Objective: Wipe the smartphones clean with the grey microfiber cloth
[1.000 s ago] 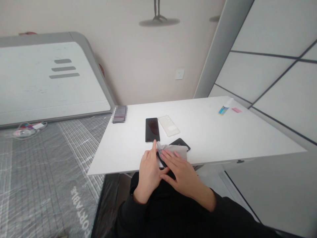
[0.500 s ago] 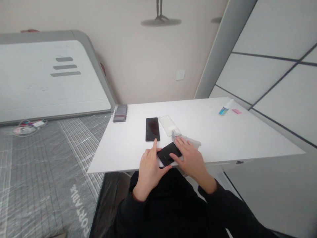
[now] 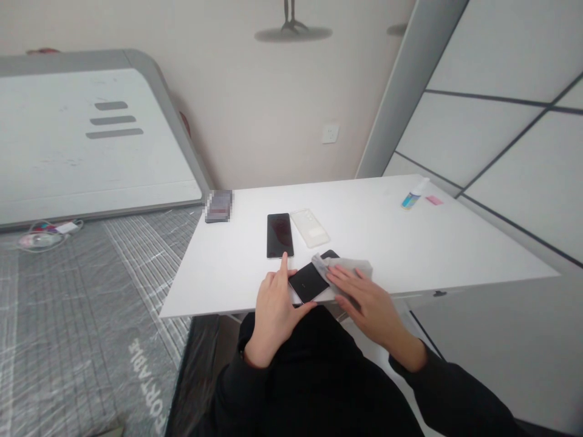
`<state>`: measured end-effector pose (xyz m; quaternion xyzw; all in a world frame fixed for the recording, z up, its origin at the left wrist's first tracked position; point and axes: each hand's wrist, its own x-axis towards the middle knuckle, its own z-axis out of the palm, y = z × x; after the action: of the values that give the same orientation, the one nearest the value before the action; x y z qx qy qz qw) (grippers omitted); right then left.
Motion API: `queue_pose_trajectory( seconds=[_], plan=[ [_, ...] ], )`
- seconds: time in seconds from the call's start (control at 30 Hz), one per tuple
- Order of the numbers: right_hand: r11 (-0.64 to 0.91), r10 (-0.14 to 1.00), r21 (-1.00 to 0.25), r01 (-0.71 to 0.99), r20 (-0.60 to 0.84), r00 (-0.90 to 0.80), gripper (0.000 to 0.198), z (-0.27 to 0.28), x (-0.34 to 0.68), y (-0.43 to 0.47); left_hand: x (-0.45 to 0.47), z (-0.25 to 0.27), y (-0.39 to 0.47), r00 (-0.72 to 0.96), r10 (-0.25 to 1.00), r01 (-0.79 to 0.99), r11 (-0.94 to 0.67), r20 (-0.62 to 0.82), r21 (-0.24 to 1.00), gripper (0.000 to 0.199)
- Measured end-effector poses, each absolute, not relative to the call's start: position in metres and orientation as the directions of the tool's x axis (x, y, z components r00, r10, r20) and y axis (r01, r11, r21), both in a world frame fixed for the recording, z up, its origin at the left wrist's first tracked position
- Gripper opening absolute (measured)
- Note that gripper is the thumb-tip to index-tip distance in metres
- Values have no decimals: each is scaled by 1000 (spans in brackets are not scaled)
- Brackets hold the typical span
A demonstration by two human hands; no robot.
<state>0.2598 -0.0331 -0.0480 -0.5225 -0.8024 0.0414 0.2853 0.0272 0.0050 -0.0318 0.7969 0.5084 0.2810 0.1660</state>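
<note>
Your left hand [image 3: 276, 300] frames the near end of the black smartphone [image 3: 308, 283], with its thumb along the near edge and its other fingers [image 3: 265, 292] at the opposite side, closed enough to steady it. It has hardly moved over the past second. The phone lies just inside the near edge of the counter [image 3: 423, 243], slanting from about 8 to 2 o'clock, a small pale mark showing on its surface.

At 3 o'clock of it, your right hand [image 3: 364, 300] has slid outward from half a second ago, and its thumb no longer rests across the phone. Its fingers stretch out flat, uncurled, over the grey cloth [image 3: 362, 265]. A second ago that cloth covered the phone's middle, close to your left hand; now it crosses only the 2 o'clock stretch, one far corner peeking out beyond. I take this as a wiping stroke along the phone, leaving the near half uncovered.

Farther off, the dark-screened smartphone [image 3: 279, 235] sits at 11 o'clock, your left forefinger's tip at its lower edge; I cannot tell whether they touch. The clear phone case [image 3: 310, 228] is just beside it at 12. The white-capped bottle [image 3: 413, 195] and the pink slip [image 3: 434, 200] lie well apart at 2 o'clock, neither displaced.
</note>
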Motion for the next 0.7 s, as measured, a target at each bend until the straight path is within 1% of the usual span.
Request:
queue_pose_trajectory(
  seconds=[0.1,0.2,0.3,0.37,0.43,0.53,0.6,0.7],
  plan=[
    [379,869,-319,869,445,-216,49,-52,259,-13,27,-31,6,329,903,713,-429,277,554,122],
    [356,860,-291,888,473,-191,62,-52,232,-4,27,-31,6,318,905,709,-425,282,563,116],
    [450,838,-297,842,465,-284,77,-49,199,-15,29,-32,5,313,909,731,-416,275,541,109],
    [527,817,-316,789,443,-369,81,-45,188,-29,30,-32,5,298,916,767,-397,268,504,105],
    [571,805,-339,748,409,-429,78,-40,191,-43,31,-31,4,278,925,794,-374,261,480,103],
    [576,812,-368,730,361,-459,57,-37,216,-55,31,-30,3,284,923,772,-380,259,510,108],
    [543,831,-361,758,360,-423,48,-39,238,-52,30,-29,3,307,915,744,-403,263,533,115],
    [452,862,-301,839,388,-325,47,-44,263,-35,29,-28,3,326,908,736,-417,262,533,119]
  ],
)
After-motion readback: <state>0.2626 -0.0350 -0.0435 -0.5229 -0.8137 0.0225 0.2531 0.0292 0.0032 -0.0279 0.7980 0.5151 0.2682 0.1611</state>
